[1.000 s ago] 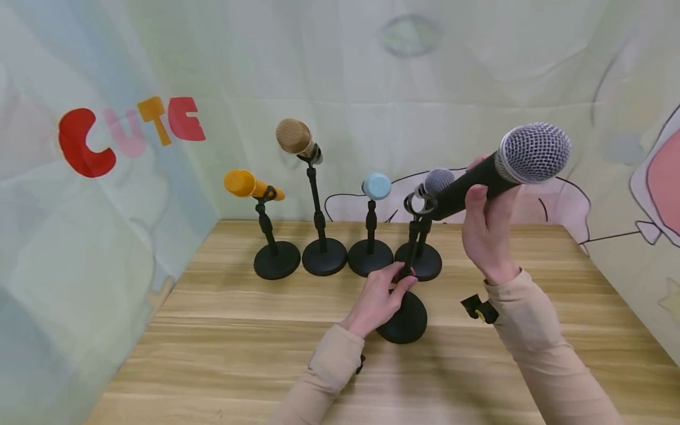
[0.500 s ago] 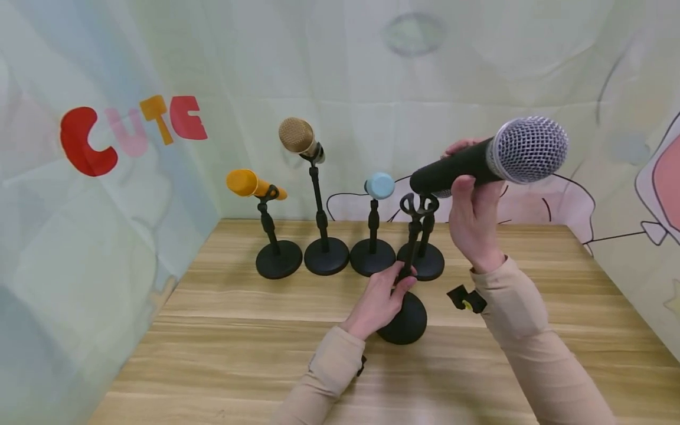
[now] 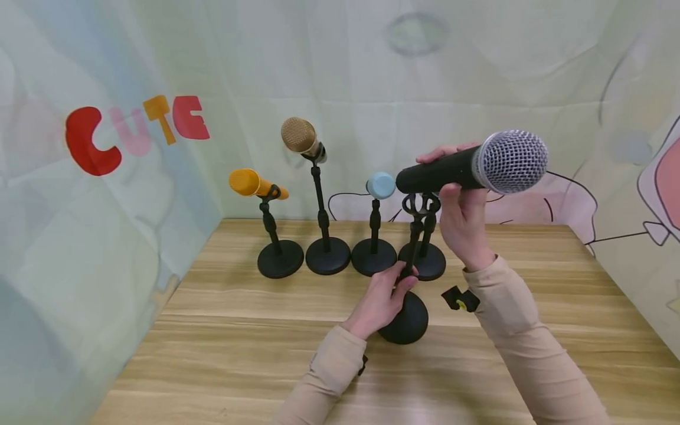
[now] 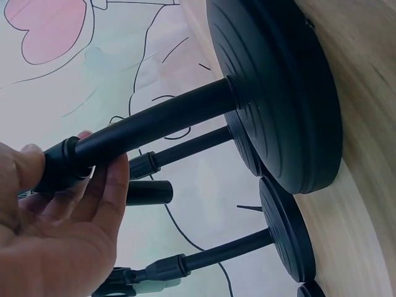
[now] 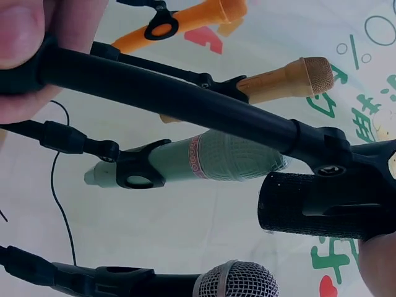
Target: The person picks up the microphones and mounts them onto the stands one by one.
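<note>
My left hand [image 3: 379, 301] grips the pole of a black desktop microphone stand, thumb and fingers round its collar. That stand has a round base [image 3: 406, 321] and an open clip [image 3: 419, 205] on top. In my right hand [image 3: 467, 218] is a black microphone [image 3: 441, 174] with a silver mesh head, held by the handle between thumb and fingers. It lies nearly level, its handle end just above the clip in the head view. In the right wrist view the microphone's handle [image 5: 309, 207] overlaps the stand's clip [image 5: 365, 164]. The left wrist view shows the pole [image 4: 154, 124] running to the ridged base [image 4: 278, 93].
Along the back of the wooden table [image 3: 239, 354] stand an orange microphone [image 3: 257, 185], a gold microphone [image 3: 300, 137] and a light blue microphone [image 3: 381, 185] on black stands. A further stand [image 3: 430, 260] is directly behind the gripped one. Printed cloth [image 3: 340, 59] hangs behind.
My right hand has moved left with the microphone, which has turned from slanting to nearly level. Its handle end has risen and shifted left. My left hand keeps its grip on the stand.
</note>
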Available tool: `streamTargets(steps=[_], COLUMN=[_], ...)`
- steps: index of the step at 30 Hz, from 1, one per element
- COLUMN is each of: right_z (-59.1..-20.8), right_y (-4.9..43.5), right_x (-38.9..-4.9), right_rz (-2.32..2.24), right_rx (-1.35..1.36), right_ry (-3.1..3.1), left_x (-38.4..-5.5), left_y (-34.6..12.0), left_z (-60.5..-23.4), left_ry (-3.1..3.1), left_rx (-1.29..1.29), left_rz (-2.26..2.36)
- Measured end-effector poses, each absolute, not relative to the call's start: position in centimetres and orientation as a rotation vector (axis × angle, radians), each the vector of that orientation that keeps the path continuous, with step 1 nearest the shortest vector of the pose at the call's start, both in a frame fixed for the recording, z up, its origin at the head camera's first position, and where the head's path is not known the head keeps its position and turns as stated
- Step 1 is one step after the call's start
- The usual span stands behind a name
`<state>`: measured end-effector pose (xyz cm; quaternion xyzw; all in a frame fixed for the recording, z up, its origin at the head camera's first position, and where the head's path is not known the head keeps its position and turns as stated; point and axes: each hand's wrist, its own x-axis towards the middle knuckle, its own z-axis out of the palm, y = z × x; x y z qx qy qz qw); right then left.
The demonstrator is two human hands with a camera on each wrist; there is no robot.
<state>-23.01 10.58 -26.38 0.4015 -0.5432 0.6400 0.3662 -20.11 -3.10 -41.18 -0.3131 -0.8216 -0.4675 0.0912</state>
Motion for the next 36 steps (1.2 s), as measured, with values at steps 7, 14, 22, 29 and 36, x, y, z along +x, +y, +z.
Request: streamTargets(steps=[7,14,22,29,36], right_z=[-26.4,-26.3,-26.7,-27.9,-28.6], right_y=[10.6,10.4,10.4,10.3,10.6], right_x=[-22.8,-22.7,-23.2,-23.9,-24.5], right_rz=[1.643,1.6,1.589,1.691,1.491], right_rx=[1.049,1.083,1.035,1.004,0.929], right_ry=[-1.46,-1.482,-1.471,-1.433,-1.565], left_x=[-20.1,-20.0,-19.9,-19.8,-19.8], left_y=[-3.0,-3.0,-2.8,-2.8,-2.8], left_z=[-41.2,-41.1,-41.1,-41.1,-41.1], left_ry=[-2.42,-2.422,-2.387,-2.36,-2.372], left_rx=[-0.95,-0.95,-1.022,-1.035,-1.037], left_rz=[-1.357,-1.397,-1.394,-1.394,-1.38])
